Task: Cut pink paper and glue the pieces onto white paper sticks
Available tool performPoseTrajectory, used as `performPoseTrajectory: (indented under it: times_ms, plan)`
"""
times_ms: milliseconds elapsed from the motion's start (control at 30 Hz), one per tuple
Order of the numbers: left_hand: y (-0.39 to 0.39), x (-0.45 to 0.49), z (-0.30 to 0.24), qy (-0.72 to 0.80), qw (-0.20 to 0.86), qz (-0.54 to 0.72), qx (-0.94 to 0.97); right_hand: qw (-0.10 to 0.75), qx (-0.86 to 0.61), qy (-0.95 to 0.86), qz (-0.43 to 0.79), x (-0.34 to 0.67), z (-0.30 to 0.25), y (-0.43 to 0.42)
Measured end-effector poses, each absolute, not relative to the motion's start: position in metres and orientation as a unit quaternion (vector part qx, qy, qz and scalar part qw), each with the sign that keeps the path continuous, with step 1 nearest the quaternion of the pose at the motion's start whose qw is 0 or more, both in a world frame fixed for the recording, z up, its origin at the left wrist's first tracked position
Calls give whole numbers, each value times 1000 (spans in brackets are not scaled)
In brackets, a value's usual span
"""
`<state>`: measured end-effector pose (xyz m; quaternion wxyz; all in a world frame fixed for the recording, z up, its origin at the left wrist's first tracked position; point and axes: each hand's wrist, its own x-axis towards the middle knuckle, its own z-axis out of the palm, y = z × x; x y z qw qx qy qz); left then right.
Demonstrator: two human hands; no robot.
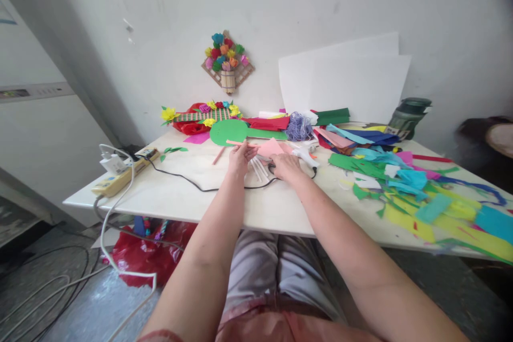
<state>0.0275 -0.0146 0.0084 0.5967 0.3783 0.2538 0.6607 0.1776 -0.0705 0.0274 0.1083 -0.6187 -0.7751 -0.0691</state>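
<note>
My left hand (239, 157) is closed on a thin pink paper strip (235, 143), which points left across the green paddle-shaped piece (228, 132). Just to the right, my right hand (286, 166) has its fingers curled at the lower edge of a pink paper sheet (272, 147); its fingertips are partly hidden. Several white sticks (259, 171) lie between the hands. Beside my right hand rests a white glue gun (308, 157) with a black cord. Another pink strip (218, 156) lies left of my left hand.
A black cable (188, 181) runs across the table to a power strip (120, 173) at left. Scraps of coloured paper (425, 197) cover the right side. Behind are purple yarn (300, 127), a flower-decorated piece (206, 115) and a dark bottle (409, 117).
</note>
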Motion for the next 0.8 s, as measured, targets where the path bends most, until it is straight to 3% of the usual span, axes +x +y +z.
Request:
performPoseTrajectory:
  times_ms: [400,667,800]
  plan:
    - [-7,26,6,242,610,688,310,191,-648,-737,-35,182,26,-66]
    - [-8,24,11,261,612,692,281,371,-569,-726,106,186,17,-50]
    - [-8,21,10,244,621,694,272,409,-512,-742,143,184,16,-49]
